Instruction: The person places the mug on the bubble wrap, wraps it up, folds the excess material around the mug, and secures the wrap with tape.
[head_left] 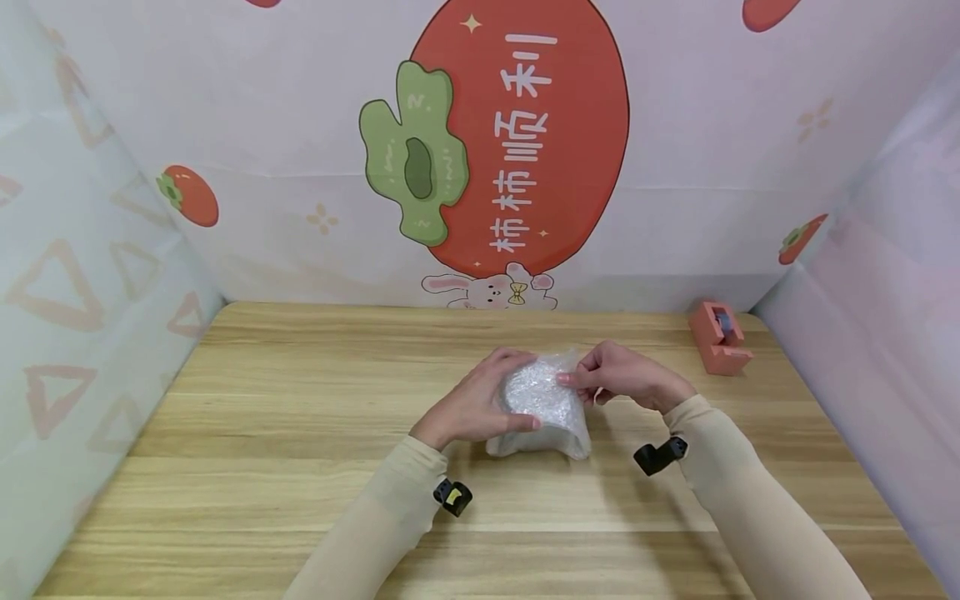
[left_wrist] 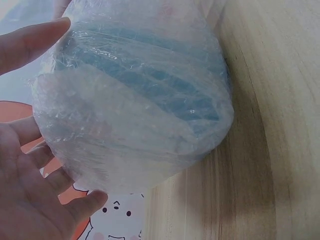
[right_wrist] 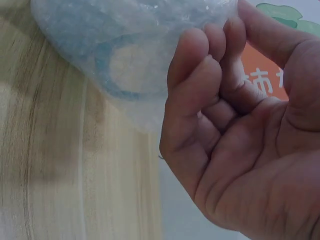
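Note:
A bundle in clear bubble wrap [head_left: 546, 396] stands on the wooden table between both hands. Something blue shows through the wrap in the left wrist view, and a pale round patch ringed in blue in the right wrist view; its kind is hidden. From the left side my left hand [head_left: 476, 404] holds the bundle, thumb in front and fingers spread behind it. My right hand [head_left: 626, 375] pinches the wrap at the bundle's right side, its thumb on top and the other fingers curled under. The wrap's lower front edge flares out loosely towards me.
A pink tape dispenser [head_left: 723, 342] with a roll of tape stands at the table's back right. Printed cloth walls [head_left: 285, 225] enclose the wooden table [head_left: 285, 433] at the back and on both sides. Small black wrist cameras [head_left: 453, 497] sit on both sleeves.

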